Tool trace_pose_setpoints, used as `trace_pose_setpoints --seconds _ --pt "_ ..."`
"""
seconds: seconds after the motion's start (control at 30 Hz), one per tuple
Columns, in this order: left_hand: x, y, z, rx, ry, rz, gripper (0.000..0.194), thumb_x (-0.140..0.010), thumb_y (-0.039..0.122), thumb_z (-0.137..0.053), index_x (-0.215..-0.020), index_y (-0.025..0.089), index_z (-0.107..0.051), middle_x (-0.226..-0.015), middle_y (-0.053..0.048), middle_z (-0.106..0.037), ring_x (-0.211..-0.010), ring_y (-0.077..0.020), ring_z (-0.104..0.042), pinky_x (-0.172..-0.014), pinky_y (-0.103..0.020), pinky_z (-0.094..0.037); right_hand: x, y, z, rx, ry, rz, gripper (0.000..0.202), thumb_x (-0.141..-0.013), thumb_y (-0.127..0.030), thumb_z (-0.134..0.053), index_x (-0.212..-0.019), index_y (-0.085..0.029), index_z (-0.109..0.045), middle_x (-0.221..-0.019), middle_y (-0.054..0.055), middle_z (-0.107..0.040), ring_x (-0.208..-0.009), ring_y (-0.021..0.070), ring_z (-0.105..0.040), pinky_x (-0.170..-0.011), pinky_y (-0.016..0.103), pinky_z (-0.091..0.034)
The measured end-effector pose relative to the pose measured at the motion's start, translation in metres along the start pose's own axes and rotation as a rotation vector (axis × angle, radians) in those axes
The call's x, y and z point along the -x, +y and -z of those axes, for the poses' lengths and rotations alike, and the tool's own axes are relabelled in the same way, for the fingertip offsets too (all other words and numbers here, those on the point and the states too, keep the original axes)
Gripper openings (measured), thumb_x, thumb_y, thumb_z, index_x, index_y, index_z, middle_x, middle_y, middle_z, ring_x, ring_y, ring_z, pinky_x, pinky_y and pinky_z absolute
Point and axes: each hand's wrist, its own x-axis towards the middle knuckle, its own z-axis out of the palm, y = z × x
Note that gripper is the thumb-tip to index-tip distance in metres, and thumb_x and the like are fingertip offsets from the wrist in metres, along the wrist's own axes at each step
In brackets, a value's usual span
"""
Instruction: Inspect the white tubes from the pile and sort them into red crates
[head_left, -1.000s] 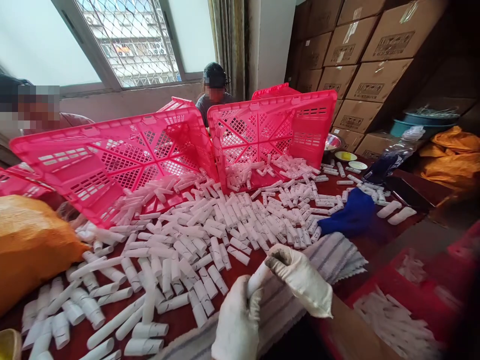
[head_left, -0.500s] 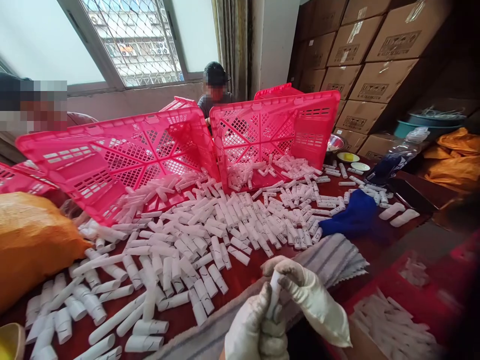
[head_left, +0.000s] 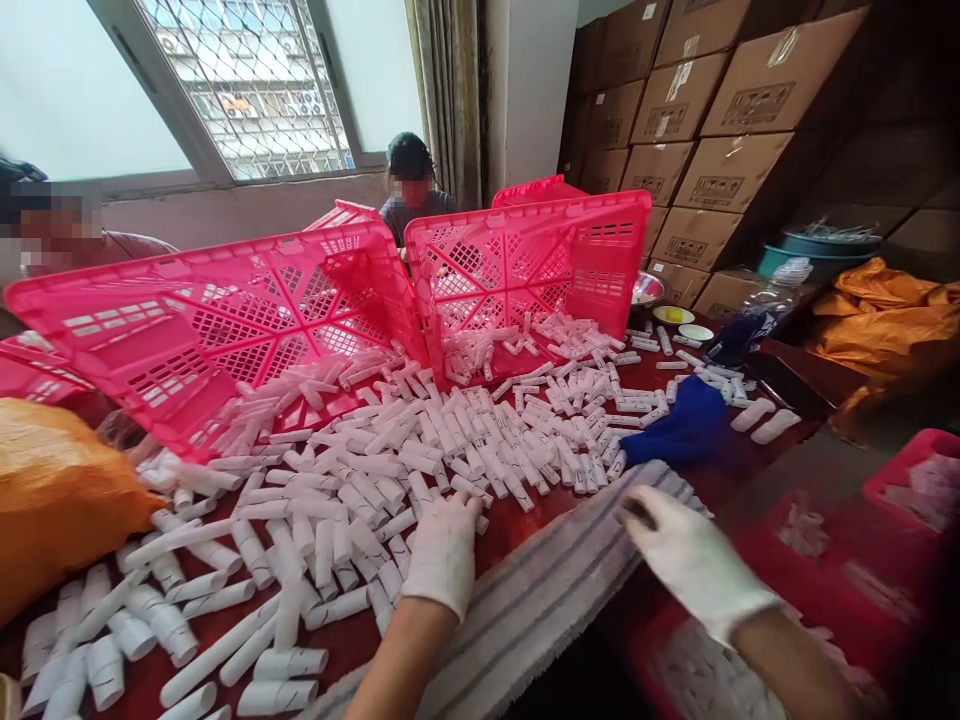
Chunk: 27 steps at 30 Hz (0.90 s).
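Many white tubes (head_left: pixel 375 490) lie heaped on the dark red table, some marked with thin dark lines. My left hand (head_left: pixel 444 552), in a white glove, reaches palm down to the near edge of the heap; its fingertips are among the tubes, and what they hold, if anything, is hidden. Over the right end of a striped grey towel (head_left: pixel 547 590) is my gloved right hand (head_left: pixel 686 550), its fingers curled inward with dark, soiled tips. Whether anything sits inside them cannot be made out. A blue cloth (head_left: pixel 679 425) lies beyond my right hand.
Two pink baskets (head_left: pixel 300 310) lie tipped on their sides behind the heap, tubes spilling out. An orange sack (head_left: pixel 67 500) is at left. Red bins (head_left: pixel 832 560) with white pieces are at lower right. A bottle (head_left: pixel 761 310) and cartons stand farther back. Two people sit beyond the baskets.
My hands have separated from around a single white tube. The left moved forward-left to the heap, the right moved right over the towel. The tube is no longer visible, and the view shifted slightly.
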Motion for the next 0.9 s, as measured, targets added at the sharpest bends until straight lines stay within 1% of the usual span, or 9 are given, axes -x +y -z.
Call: trace_pose_setpoints --seconds 0.1,0.17,0.3,0.37,0.47,0.6,0.7,0.8,0.9 --pt "-0.001 -0.002 -0.006 0.053 0.059 -0.006 0.045 -0.075 -0.002 -0.038 -0.109 0.017 -0.060 -0.109 -0.012 -0.062 -0.096 -0.0237 -0.060 -0.083 -0.038 -0.047 -0.024 -0.019 -0.033 0.447 -0.058 0.014 0.025 -0.082 -0.019 -0.054 -0.106 -0.020 -0.064 -0.103 0.008 -0.070 -0.092 0.0220 -0.064 -0.077 0.029 -0.047" --pt "0.010 -0.006 -0.007 0.151 0.174 0.026 0.041 -0.083 0.005 -0.035 -0.120 0.015 -0.050 -0.117 -0.013 -0.057 -0.102 -0.0207 -0.059 -0.088 -0.035 -0.046 -0.037 -0.030 -0.055 0.573 -0.130 0.011 0.026 -0.083 -0.022 -0.051 -0.107 -0.020 -0.063 -0.101 0.010 -0.070 -0.088 0.0243 -0.066 -0.074 0.032 -0.047" --pt "0.037 -0.012 -0.004 0.757 0.415 0.310 0.027 -0.083 0.029 -0.052 -0.108 0.019 -0.049 -0.101 -0.006 -0.063 -0.088 -0.0164 -0.064 -0.082 -0.029 -0.050 -0.039 -0.043 -0.079 0.615 -0.120 0.011 0.018 -0.084 -0.026 -0.050 -0.096 -0.021 -0.064 -0.094 0.009 -0.070 -0.082 0.0249 -0.064 -0.070 0.033 -0.045" --pt "0.047 -0.012 -0.004 0.970 0.407 0.463 0.029 -0.076 0.034 -0.062 -0.098 0.020 -0.050 -0.095 -0.003 -0.065 -0.078 -0.0150 -0.065 -0.072 -0.025 -0.051 -0.031 -0.047 -0.087 0.630 -0.101 0.054 0.018 -0.087 -0.030 -0.048 -0.094 -0.021 -0.062 -0.094 0.010 -0.068 -0.086 0.0243 -0.063 -0.074 0.033 -0.044" --pt "0.052 -0.009 -0.009 1.002 0.392 0.572 0.033 -0.068 0.037 -0.069 -0.091 0.019 -0.053 -0.088 -0.002 -0.066 -0.075 -0.0149 -0.064 -0.070 -0.025 -0.050 -0.022 -0.053 -0.101 0.670 -0.101 0.079 0.020 -0.086 -0.033 -0.052 -0.097 -0.020 -0.062 -0.094 0.012 -0.067 -0.086 0.0262 -0.061 -0.073 0.035 -0.044" --pt "0.051 -0.007 -0.018 1.129 0.329 0.582 0.042 -0.067 0.043 -0.070 -0.096 0.018 -0.054 -0.083 -0.004 -0.068 -0.074 -0.0179 -0.065 -0.072 -0.029 -0.050 -0.022 -0.050 -0.111 0.687 -0.113 0.042 0.027 -0.086 -0.014 -0.043 -0.104 -0.018 -0.062 -0.097 0.014 -0.066 -0.083 0.0258 -0.061 -0.071 0.036 -0.045" --pt "0.051 -0.002 -0.023 1.408 0.227 0.605 0.056 -0.065 0.053 -0.071 -0.103 0.017 -0.052 -0.069 0.000 -0.066 -0.059 -0.0150 -0.062 -0.059 -0.026 -0.048 -0.022 -0.040 -0.101 0.309 -0.059 -0.031 0.026 -0.085 -0.018 -0.044 -0.105 -0.019 -0.060 -0.099 0.010 -0.065 -0.081 0.0210 -0.061 -0.071 0.032 -0.046" --pt "0.049 0.007 -0.027 1.671 0.137 0.590 0.060 -0.059 0.054 -0.076 -0.100 0.016 -0.053 -0.058 0.005 -0.058 -0.045 -0.0079 -0.051 -0.047 -0.020 -0.039 -0.018 -0.035 -0.087 -0.303 -0.079 -0.226 0.025 -0.082 -0.042 -0.050 -0.089 -0.020 -0.060 -0.069 0.001 -0.060 -0.053 0.0146 -0.051 -0.049 0.027 -0.041" --pt "0.046 0.012 -0.030 1.741 0.126 0.600 0.061 -0.055 0.052 -0.079 -0.097 0.015 -0.054 -0.056 0.005 -0.058 -0.041 -0.0063 -0.049 -0.043 -0.019 -0.037 -0.009 -0.038 -0.084 -0.502 -0.177 -0.279 0.033 -0.077 -0.052 -0.055 -0.083 -0.021 -0.059 -0.058 -0.004 -0.053 -0.046 0.0113 -0.045 -0.044 0.024 -0.037"
